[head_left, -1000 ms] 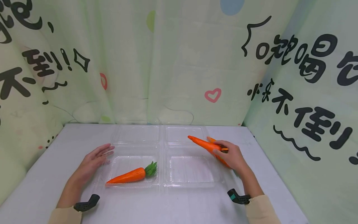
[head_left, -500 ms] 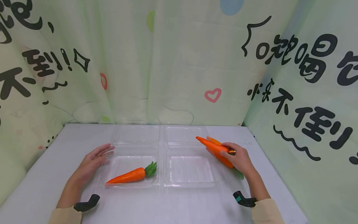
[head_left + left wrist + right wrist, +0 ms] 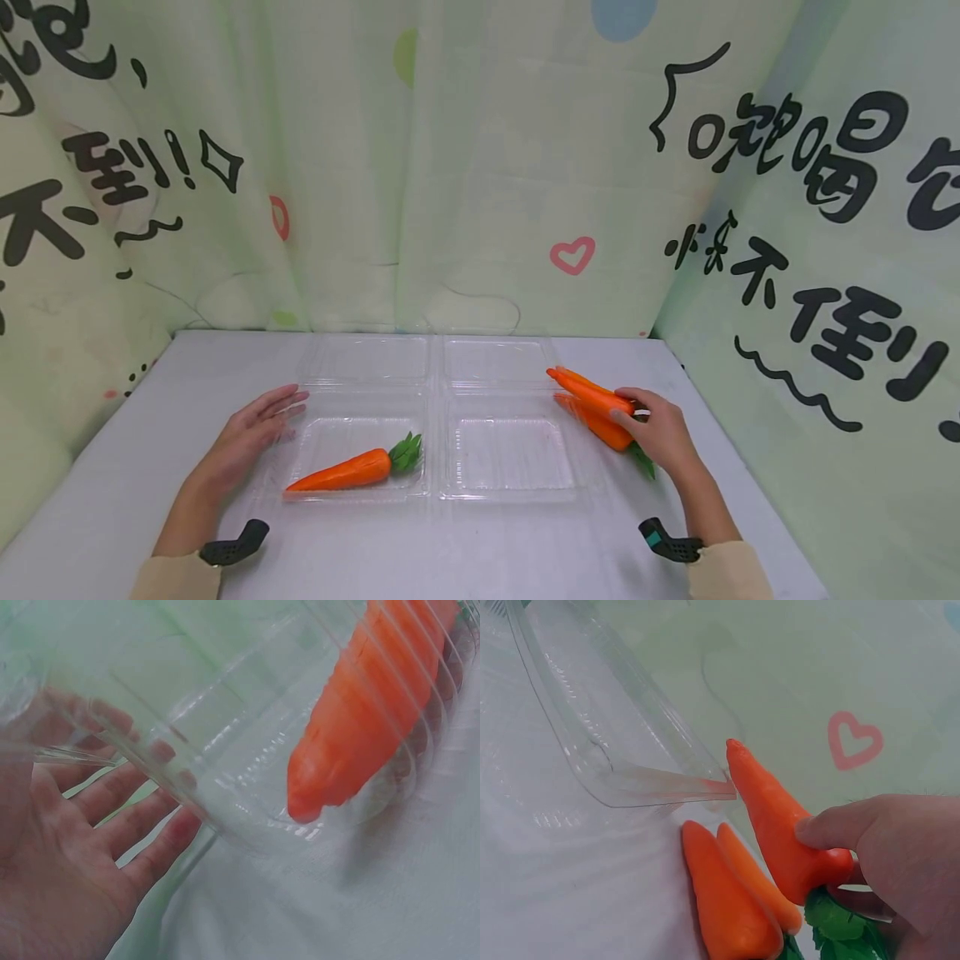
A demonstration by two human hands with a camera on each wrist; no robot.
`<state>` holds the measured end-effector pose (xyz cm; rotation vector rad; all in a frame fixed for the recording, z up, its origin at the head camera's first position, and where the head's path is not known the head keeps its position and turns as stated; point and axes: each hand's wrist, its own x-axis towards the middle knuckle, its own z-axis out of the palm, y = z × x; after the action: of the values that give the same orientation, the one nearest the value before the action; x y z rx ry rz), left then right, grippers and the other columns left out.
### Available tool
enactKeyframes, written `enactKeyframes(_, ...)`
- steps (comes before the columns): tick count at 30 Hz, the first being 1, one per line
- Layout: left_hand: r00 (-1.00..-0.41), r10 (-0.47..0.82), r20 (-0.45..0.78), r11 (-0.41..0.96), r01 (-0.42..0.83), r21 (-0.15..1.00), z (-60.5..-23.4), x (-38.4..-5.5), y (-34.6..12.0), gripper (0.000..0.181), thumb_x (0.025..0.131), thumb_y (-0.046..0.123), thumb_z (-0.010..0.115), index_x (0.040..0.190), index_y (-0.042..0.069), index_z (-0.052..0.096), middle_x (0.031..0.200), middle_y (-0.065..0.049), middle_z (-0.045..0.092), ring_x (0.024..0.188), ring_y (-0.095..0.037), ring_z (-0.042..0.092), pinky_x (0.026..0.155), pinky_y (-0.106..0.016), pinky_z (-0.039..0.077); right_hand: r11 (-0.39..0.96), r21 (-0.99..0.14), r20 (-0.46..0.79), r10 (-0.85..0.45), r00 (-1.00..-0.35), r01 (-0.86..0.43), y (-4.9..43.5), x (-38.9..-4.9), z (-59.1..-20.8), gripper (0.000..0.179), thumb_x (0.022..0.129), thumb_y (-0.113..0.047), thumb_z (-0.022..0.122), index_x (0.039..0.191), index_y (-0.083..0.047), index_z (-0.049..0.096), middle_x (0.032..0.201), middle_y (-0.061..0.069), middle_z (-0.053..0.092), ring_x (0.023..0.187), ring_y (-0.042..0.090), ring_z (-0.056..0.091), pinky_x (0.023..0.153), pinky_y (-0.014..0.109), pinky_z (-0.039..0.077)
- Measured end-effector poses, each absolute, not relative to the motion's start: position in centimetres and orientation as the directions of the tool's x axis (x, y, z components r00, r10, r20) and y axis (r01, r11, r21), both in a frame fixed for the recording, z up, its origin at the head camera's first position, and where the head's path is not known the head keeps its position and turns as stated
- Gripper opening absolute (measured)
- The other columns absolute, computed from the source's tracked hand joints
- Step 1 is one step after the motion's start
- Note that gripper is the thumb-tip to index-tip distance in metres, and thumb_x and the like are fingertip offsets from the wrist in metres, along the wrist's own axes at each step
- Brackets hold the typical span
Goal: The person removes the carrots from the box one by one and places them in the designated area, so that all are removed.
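My right hand [image 3: 660,429] pinches an orange carrot [image 3: 588,390] with green leaves, thumb on one side near its leafy end. In the right wrist view, two more carrots lie side by side below it: a front carrot [image 3: 724,900] and a rear carrot [image 3: 759,874]. My left hand [image 3: 243,437] is spread with fingers extended at the left edge of a clear plastic container [image 3: 322,433]. Whether those fingers touch its wall, I cannot tell. Inside that container lies another carrot [image 3: 341,473], leaves pointing right.
A second clear container [image 3: 510,454] stands open beside the first, with both lids [image 3: 367,360] raised at the back. The white table [image 3: 480,550] ends at a pale green curtain [image 3: 480,208] with printed writing, which also closes off both sides.
My right hand has moved right with the carrot, away from the right container and over the carrots lying beside it. My left hand has stayed in place.
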<state>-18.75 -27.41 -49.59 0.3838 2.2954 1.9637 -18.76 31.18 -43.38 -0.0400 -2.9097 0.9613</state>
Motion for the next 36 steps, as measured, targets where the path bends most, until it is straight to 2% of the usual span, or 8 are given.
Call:
enactKeyframes(6, -0.967, 0.244, 0.069, 0.160, 0.111, 0.981, -49.6, -18.8, -27.3, 0.052, 0.103, 0.021, 0.046, 0.149, 0.003, 0.030, 0.142, 0.005, 0.053, 0.119, 0.010, 0.053, 0.091, -0.013, 0.051, 0.809, -0.587, 0.056, 0.090, -0.994, 0.040, 31.9, -18.3, -43.4, 0.049, 0.095, -0.028, 0.062, 0.137, -0.005, 0.052, 0.134, 0.022, 0.054, 0.113, 0.037, 0.054, 0.092, 0.047, 0.055)
enactKeyframes(12, -0.966, 0.246, 0.080, 0.158, 0.122, 0.980, -49.5, -18.7, -27.3, 0.053, 0.103, 0.020, 0.045, 0.149, 0.001, 0.030, 0.140, 0.008, 0.053, 0.118, 0.011, 0.054, 0.090, -0.013, 0.051, 0.815, -0.577, 0.062, 0.111, -0.992, 0.055, 32.3, -17.9, -43.5, 0.048, 0.095, -0.026, 0.061, 0.137, -0.004, 0.052, 0.136, 0.023, 0.052, 0.115, 0.038, 0.053, 0.094, 0.050, 0.054)
enactKeyframes(19, -0.969, 0.237, 0.064, 0.179, 0.108, 0.978, -49.5, -18.9, -27.3, 0.052, 0.103, 0.022, 0.045, 0.149, 0.004, 0.031, 0.146, -0.002, 0.050, 0.119, 0.010, 0.053, 0.091, -0.013, 0.050, 0.818, -0.570, 0.064, 0.128, -0.990, 0.069, 32.5, -17.8, -43.5, 0.048, 0.095, -0.025, 0.062, 0.136, -0.002, 0.052, 0.133, 0.024, 0.053, 0.113, 0.038, 0.052, 0.091, 0.048, 0.055)
enactKeyframes(29, -0.970, 0.235, 0.060, 0.178, 0.103, 0.979, -49.4, -18.9, -27.2, 0.052, 0.102, 0.021, 0.046, 0.149, 0.003, 0.031, 0.147, -0.006, 0.049, 0.118, 0.011, 0.053, 0.091, -0.014, 0.050, 0.823, -0.562, 0.053, 0.139, -0.989, 0.085, 32.7, -17.7, -43.7, 0.047, 0.095, -0.023, 0.061, 0.136, -0.001, 0.052, 0.132, 0.025, 0.053, 0.113, 0.039, 0.052, 0.094, 0.050, 0.053)
enactKeyframes(33, -0.970, 0.235, 0.057, 0.177, 0.100, 0.979, -49.6, -19.0, -27.3, 0.053, 0.102, 0.022, 0.046, 0.149, 0.003, 0.030, 0.147, -0.006, 0.048, 0.118, 0.012, 0.053, 0.091, -0.014, 0.050, 0.834, -0.548, 0.061, 0.116, -0.991, 0.064, 32.7, -17.9, -43.9, 0.046, 0.095, -0.022, 0.061, 0.136, -0.002, 0.052, 0.131, 0.024, 0.055, 0.112, 0.038, 0.052, 0.094, 0.050, 0.053)
enactKeyframes(36, -0.971, 0.234, 0.058, 0.180, 0.102, 0.978, -49.7, -19.0, -27.4, 0.052, 0.103, 0.022, 0.045, 0.149, 0.003, 0.030, 0.145, -0.001, 0.051, 0.117, 0.012, 0.053, 0.091, -0.013, 0.050, 0.836, -0.547, 0.073, 0.103, -0.992, 0.046, 32.7, -18.1, -43.9, 0.046, 0.095, -0.021, 0.061, 0.136, -0.002, 0.052, 0.130, 0.023, 0.056, 0.112, 0.037, 0.053, 0.094, 0.051, 0.053)
